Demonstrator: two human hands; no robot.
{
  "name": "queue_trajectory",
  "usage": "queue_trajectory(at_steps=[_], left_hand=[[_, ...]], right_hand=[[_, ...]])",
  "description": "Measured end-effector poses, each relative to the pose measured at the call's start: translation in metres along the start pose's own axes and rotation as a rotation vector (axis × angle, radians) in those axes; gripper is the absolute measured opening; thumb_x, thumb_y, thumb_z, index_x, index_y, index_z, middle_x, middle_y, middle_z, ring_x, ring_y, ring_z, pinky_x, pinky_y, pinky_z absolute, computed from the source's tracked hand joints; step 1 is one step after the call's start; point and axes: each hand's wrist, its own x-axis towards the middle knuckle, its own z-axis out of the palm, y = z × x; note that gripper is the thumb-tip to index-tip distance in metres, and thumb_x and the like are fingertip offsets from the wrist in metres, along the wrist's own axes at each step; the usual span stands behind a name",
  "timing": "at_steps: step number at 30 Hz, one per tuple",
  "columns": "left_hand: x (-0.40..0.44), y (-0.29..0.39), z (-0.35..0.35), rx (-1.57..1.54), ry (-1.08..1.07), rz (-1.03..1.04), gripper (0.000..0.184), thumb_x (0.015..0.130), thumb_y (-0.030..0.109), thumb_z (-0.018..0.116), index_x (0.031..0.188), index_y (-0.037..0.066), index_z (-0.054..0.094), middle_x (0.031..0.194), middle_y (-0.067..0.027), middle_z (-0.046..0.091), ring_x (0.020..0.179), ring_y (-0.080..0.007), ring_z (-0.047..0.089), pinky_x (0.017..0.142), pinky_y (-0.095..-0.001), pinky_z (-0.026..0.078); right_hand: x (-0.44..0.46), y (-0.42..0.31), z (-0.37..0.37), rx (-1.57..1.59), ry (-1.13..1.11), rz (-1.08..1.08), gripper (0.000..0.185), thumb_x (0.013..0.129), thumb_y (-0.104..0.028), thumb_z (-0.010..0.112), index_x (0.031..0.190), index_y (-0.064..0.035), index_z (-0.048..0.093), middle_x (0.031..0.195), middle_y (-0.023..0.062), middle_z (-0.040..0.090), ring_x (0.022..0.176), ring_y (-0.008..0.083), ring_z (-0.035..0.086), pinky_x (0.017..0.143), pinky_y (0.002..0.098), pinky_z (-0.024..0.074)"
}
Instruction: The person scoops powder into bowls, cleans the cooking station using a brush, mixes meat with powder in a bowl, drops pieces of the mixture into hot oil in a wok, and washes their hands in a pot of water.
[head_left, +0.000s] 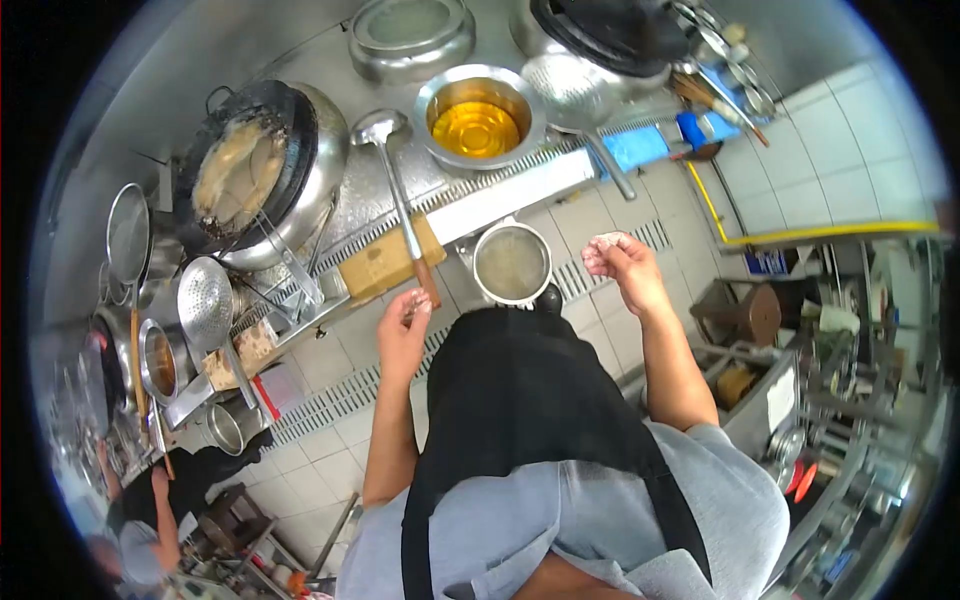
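Observation:
My left hand (404,325) is raised near the wooden handle of a metal ladle (395,180), its fingers curled together with whitish residue on them. Whether it pinches anything is too small to tell. Out to the right, my right hand (625,270) has its fingertips pressed together, also coated white; what they hold, if anything, I cannot make out. Between the hands, lower down, is a white-rimmed pot (512,262) of cloudy liquid. Beyond it a steel bowl (478,117) of amber oil rests on the steel counter (375,205). At the left, a black wok (193,170) contains light-brown food in oil.
A large skimmer (565,90) lies at the back, its handle over the counter edge. Strainers and a perforated ladle (206,305) are at the left. A co-worker (140,520) stands at the lower left. Shelves with pans (790,440) are on the right.

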Motion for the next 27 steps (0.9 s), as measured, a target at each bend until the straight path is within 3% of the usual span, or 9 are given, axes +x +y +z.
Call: queue_trajectory(at_steps=[7, 11, 16, 22, 27], left_hand=[[-0.004, -0.031, 0.055, -0.130, 0.303, -0.167, 0.024, 0.096, 0.011, 0.067, 0.118, 0.002, 0.065, 0.100, -0.0045, 0.071, 0.082, -0.0091, 0.063, 0.070, -0.0245, 0.052], [-0.003, -0.008, 0.124, -0.380, 0.599, -0.237, 0.025, 0.096, 0.012, 0.068, 0.118, 0.001, 0.064, 0.106, -0.0075, 0.071, 0.085, -0.0125, 0.065, 0.073, -0.0270, 0.054], [0.007, 0.025, 0.177, -0.441, 0.568, -0.185, 0.027, 0.098, 0.014, 0.066, 0.120, 0.000, 0.062, 0.112, -0.0103, 0.071, 0.093, -0.0150, 0.067, 0.077, -0.0278, 0.055], [0.043, 0.058, 0.174, -0.468, 0.540, -0.091, 0.026, 0.099, 0.014, 0.065, 0.121, 0.000, 0.061, 0.110, -0.0091, 0.071, 0.093, -0.0150, 0.067, 0.078, -0.0275, 0.055], [0.102, 0.097, 0.170, -0.492, 0.520, 0.015, 0.024, 0.098, 0.011, 0.064, 0.120, 0.001, 0.062, 0.110, -0.0080, 0.070, 0.092, -0.0137, 0.066, 0.079, -0.0275, 0.055]], right_hand=[[0.139, -0.032, -0.050, -0.010, -0.247, 0.005, 0.018, 0.101, -0.014, 0.060, 0.108, 0.0000, 0.067, 0.100, 0.0118, 0.073, 0.085, 0.0173, 0.070, 0.080, 0.0323, 0.0581], [0.214, -0.063, -0.075, 0.025, -0.395, 0.004, 0.019, 0.101, -0.015, 0.058, 0.111, -0.0007, 0.065, 0.103, 0.0137, 0.073, 0.087, 0.0190, 0.071, 0.081, 0.0323, 0.0585], [0.254, -0.107, -0.074, 0.017, -0.451, 0.005, 0.024, 0.103, -0.018, 0.056, 0.118, 0.0008, 0.063, 0.108, 0.0158, 0.072, 0.092, 0.0200, 0.071, 0.082, 0.0320, 0.0587], [0.251, -0.129, -0.079, 0.018, -0.506, 0.012, 0.031, 0.105, -0.018, 0.051, 0.125, 0.0042, 0.058, 0.114, 0.0192, 0.070, 0.094, 0.0226, 0.071, 0.084, 0.0341, 0.0590], [0.319, -0.143, -0.062, -0.026, -0.570, 0.036, 0.031, 0.105, -0.016, 0.051, 0.125, 0.0052, 0.058, 0.117, 0.0200, 0.070, 0.097, 0.0244, 0.070, 0.088, 0.0361, 0.0577]])
